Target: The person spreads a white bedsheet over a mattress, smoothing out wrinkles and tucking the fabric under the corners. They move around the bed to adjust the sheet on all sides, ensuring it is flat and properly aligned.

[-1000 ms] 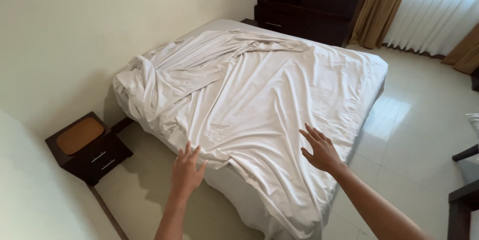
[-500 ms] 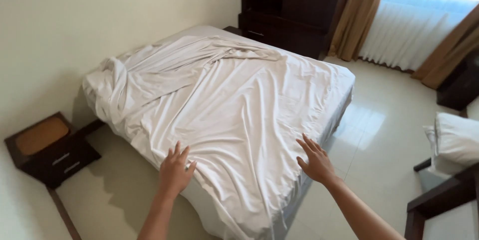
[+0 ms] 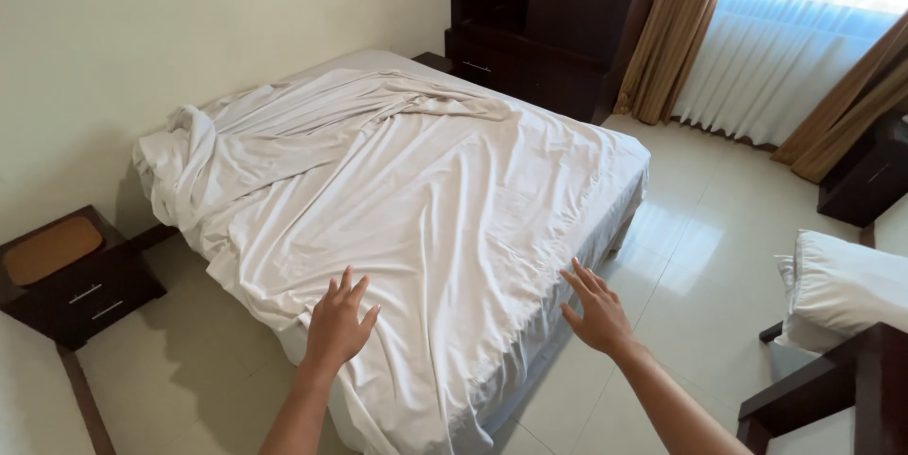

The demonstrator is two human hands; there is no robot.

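Observation:
A rumpled white sheet covers the bed, bunched in folds toward the wall side and hanging over the near corner. My left hand rests flat on the sheet near the bed's front corner, fingers spread. My right hand hovers with fingers apart at the bed's right edge, just beside the draped sheet. Neither hand grips anything.
A dark bedside table with a tan top stands at the left by the wall. A dark wardrobe and curtains are behind the bed. A white pillow lies on a dark chair at the right. Floor is glossy tile.
The view has shifted right and back from the bed. My right hand has slid off the sheet toward the bed's right edge; my left hand stays on the near corner.

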